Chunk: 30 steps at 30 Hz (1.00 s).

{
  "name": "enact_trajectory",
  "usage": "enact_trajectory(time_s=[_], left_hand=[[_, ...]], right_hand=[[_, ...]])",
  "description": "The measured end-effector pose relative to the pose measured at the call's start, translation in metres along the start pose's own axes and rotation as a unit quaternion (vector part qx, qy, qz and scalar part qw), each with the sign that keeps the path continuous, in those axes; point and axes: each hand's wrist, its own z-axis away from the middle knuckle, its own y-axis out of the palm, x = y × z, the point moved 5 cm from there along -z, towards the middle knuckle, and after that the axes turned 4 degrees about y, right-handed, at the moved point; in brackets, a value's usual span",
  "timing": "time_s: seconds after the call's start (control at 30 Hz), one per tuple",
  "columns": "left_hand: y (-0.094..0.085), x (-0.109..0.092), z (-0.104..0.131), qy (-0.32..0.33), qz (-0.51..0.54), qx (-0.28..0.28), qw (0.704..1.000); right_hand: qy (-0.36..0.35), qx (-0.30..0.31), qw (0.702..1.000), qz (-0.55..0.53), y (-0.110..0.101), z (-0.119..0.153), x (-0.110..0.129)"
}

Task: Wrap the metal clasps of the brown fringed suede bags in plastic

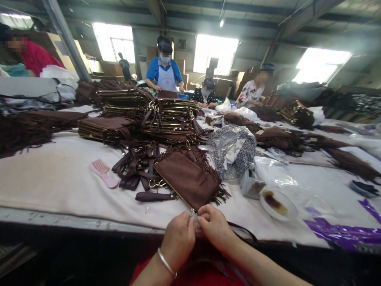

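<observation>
A brown fringed pouch (188,179) lies on the cloth-covered table, its zipper edge running down toward me. At its near corner my left hand (180,234) and my right hand (212,225) meet, both with fingers pinched together. Between the fingertips is a small piece of clear plastic (193,217), partly hidden by them. A silver bangle (165,263) circles my left wrist. Just left of the pouch lies a brown wrist strap (155,196), beside a heap of similar straps (135,169) with gold clasps.
Stacked pouches (171,121) stand behind. A pink comb (104,173) lies left. To the right are a grey patterned bundle (232,151), a small box (251,184), a white dish (278,203) with brown residue, and purple plastic (339,234). Several people work beyond, one in a blue shirt (165,75).
</observation>
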Motion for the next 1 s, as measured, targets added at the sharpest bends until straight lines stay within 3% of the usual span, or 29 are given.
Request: enact_trajectory(time_s=[0.1, 0.17, 0.37, 0.57, 0.8, 0.9, 1.0], left_hand=[[0.005, 0.008, 0.001, -0.087, 0.134, 0.013, 0.987], [0.011, 0.011, 0.003, -0.144, 0.252, 0.028, 0.957], [0.033, 0.007, 0.017, -0.319, 0.540, 0.077, 0.775], [0.035, 0.000, 0.022, -0.335, 0.668, 0.073, 0.660], [0.039, -0.004, 0.025, -0.426, 0.769, 0.120, 0.461], [0.036, -0.005, 0.026, -0.446, 0.773, 0.132, 0.431], [0.032, -0.005, 0.027, -0.463, 0.761, 0.135, 0.433]], right_hand=[[0.004, -0.010, 0.998, -0.064, 0.002, 0.002, -0.004], [-0.003, -0.018, 0.997, -0.071, 0.003, 0.003, -0.006], [-0.014, -0.025, 0.997, -0.068, 0.002, 0.006, -0.005], [-0.002, -0.010, 0.998, -0.056, 0.000, 0.011, 0.006], [0.004, 0.000, 1.000, 0.006, -0.002, 0.005, -0.003], [-0.090, -0.042, 0.986, 0.132, -0.016, 0.008, 0.002], [-0.236, -0.067, 0.938, 0.243, -0.026, 0.017, 0.020]])
